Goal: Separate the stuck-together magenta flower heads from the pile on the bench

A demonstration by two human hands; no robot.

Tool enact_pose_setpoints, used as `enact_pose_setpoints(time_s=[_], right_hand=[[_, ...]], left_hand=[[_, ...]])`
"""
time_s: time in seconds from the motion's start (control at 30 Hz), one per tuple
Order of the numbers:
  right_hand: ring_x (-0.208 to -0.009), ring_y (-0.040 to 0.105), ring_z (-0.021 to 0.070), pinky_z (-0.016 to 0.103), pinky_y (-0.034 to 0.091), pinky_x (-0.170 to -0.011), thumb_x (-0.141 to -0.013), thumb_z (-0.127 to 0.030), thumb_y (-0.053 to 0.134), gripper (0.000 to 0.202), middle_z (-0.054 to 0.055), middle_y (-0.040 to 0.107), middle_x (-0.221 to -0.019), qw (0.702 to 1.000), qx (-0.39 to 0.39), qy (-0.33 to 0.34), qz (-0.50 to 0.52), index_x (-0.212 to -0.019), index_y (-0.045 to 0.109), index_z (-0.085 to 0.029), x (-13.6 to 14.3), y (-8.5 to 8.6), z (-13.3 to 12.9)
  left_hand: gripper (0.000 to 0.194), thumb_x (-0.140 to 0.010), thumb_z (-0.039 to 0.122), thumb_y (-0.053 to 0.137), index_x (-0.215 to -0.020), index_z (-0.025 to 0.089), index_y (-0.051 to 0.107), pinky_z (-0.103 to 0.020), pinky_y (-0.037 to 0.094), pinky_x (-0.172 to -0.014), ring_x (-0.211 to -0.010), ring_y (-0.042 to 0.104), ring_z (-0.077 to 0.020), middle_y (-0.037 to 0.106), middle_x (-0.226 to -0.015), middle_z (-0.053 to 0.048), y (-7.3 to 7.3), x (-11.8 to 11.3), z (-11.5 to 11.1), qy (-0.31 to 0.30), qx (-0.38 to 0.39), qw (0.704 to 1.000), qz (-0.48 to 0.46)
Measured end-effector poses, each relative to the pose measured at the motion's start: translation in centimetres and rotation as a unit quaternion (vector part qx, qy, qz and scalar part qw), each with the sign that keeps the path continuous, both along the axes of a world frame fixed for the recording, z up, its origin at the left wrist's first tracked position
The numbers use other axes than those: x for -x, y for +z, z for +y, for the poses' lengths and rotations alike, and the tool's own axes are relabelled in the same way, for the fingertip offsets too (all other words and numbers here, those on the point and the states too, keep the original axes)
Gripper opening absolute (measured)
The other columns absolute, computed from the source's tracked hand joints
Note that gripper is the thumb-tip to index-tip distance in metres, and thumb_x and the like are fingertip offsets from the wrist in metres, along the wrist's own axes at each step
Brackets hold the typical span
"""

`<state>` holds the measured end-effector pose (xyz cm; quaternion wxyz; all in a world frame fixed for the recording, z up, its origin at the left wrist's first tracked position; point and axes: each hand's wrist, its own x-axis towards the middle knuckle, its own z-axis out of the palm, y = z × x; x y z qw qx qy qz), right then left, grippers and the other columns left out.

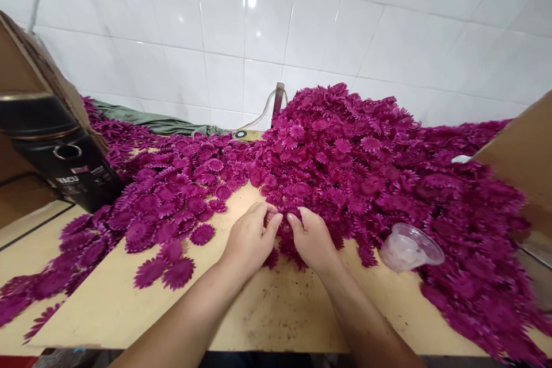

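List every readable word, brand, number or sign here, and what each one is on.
"VACU": pale capitals on the black flask at the picture's left.
Smaller print on the same flask: too small and blurred to read.
No other readable text.

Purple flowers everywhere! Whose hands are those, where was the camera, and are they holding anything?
There's no robot here, just a person's bare left hand and right hand. The camera is worn on that person's head, so you see what's in front of them. Heaps of purple flowers cover much of a pale board. A clear cup sits to the right, and a black flask to the left. The fingers of both hands are at the big heap's front edge, but what they hold is too small to tell.
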<state>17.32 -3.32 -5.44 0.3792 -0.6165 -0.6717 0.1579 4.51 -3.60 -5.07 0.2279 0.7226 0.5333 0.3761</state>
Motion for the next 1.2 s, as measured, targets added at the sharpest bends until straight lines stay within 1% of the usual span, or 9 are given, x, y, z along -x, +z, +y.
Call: enact_pose_setpoints(time_s=[0.23,0.33,0.43,0.57,0.67,0.8,0.9,1.07,1.2], right_hand=[[-0.056,0.049,0.0154,0.027,0.040,-0.054,-0.078,-0.029,0.037,0.022,0.002,0.053,-0.057,0.993,0.046,0.073,0.079,-0.058,0.042,-0.020,-1.3,-0.1,0.7],[-0.056,0.050,0.0152,0.027,0.041,-0.054,-0.079,-0.032,0.035,0.022,0.000,0.051,-0.057,0.990,0.046,0.085,0.099,-0.062,0.043,-0.020,-0.9,0.0,0.5],[-0.070,0.054,0.0174,0.030,0.044,-0.065,-0.080,-0.028,0.035,0.017,0.003,0.057,-0.071,0.992,0.009,0.078,0.103,-0.074,0.048,-0.020,-0.2,-0.3,0.2],[-0.082,0.053,0.0206,0.036,0.043,-0.077,-0.079,-0.020,0.036,0.017,0.008,0.058,-0.084,0.996,-0.078,0.015,0.050,-0.082,0.053,-0.019,0.2,-0.5,0.4],[-0.084,0.053,0.0214,0.037,0.042,-0.080,-0.078,-0.018,0.038,0.019,0.011,0.058,-0.085,0.994,-0.106,0.008,0.016,-0.081,0.057,-0.018,0.2,-0.4,0.4],[-0.084,0.056,0.0211,0.036,0.043,-0.079,-0.077,-0.018,0.041,0.020,0.009,0.062,-0.087,0.996,-0.083,0.006,0.015,-0.085,0.059,-0.019,0.3,-0.1,0.1],[-0.084,0.057,0.0206,0.035,0.042,-0.077,-0.078,-0.018,0.041,0.021,0.008,0.065,-0.090,0.997,-0.079,-0.005,0.009,-0.089,0.059,-0.018,0.5,0.2,0.0],[-0.070,0.057,0.0183,0.029,0.039,-0.065,-0.080,-0.021,0.041,0.018,0.006,0.064,-0.076,0.996,-0.057,0.012,-0.065,-0.076,0.058,-0.020,0.4,0.5,0.2],[-0.056,0.050,0.0165,0.027,0.031,-0.054,-0.084,-0.026,0.036,0.026,0.004,0.058,-0.061,0.993,-0.029,-0.022,-0.112,-0.063,0.051,-0.020,0.2,0.5,0.3]], left_hand=[[0.022,-0.078,0.032,0.046,-0.091,0.017,0.057,-0.029,0.045,-0.068,-0.071,0.056,-0.0158,0.062,-0.078,-0.003,-1.0,-1.1,0.3,-0.074,0.060,0.987,-0.127],[0.018,-0.076,0.026,0.048,-0.090,0.018,0.057,-0.028,0.046,-0.069,-0.071,0.057,-0.0145,0.062,-0.074,-0.001,-1.5,-1.2,0.8,-0.061,0.075,0.980,-0.172],[0.019,-0.074,0.016,0.047,-0.090,0.017,0.059,-0.027,0.046,-0.071,-0.071,0.058,-0.0138,0.063,-0.074,-0.001,-1.8,-1.0,1.2,-0.031,0.069,0.981,-0.181],[0.020,-0.073,0.011,0.046,-0.086,0.016,0.060,-0.027,0.046,-0.075,-0.076,0.059,-0.0141,0.064,-0.082,-0.004,-1.6,-0.9,1.1,-0.018,0.059,0.979,-0.196],[0.016,-0.074,0.016,0.048,-0.086,0.016,0.059,-0.028,0.046,-0.070,-0.072,0.057,-0.0143,0.063,-0.080,-0.004,-1.5,-1.0,0.9,-0.024,0.049,0.981,-0.187],[0.011,-0.074,0.024,0.049,-0.078,0.017,0.057,-0.027,0.045,-0.065,-0.066,0.054,-0.0140,0.060,-0.072,-0.001,-1.3,-0.8,0.8,-0.026,0.052,0.983,-0.173],[0.012,-0.076,0.025,0.046,-0.072,0.018,0.055,-0.027,0.043,-0.063,-0.064,0.052,-0.0137,0.058,-0.067,0.000,-1.3,-0.5,0.8,-0.042,0.056,0.985,-0.156],[0.013,-0.076,0.024,0.045,-0.069,0.019,0.055,-0.027,0.042,-0.061,-0.061,0.050,-0.0139,0.056,-0.064,0.001,-1.2,-0.4,0.7,-0.029,0.054,0.989,-0.131],[0.012,-0.075,0.025,0.046,-0.075,0.018,0.056,-0.029,0.043,-0.065,-0.065,0.052,-0.0148,0.060,-0.070,-0.001,-1.2,-0.6,0.7,-0.051,0.067,0.985,-0.151]])
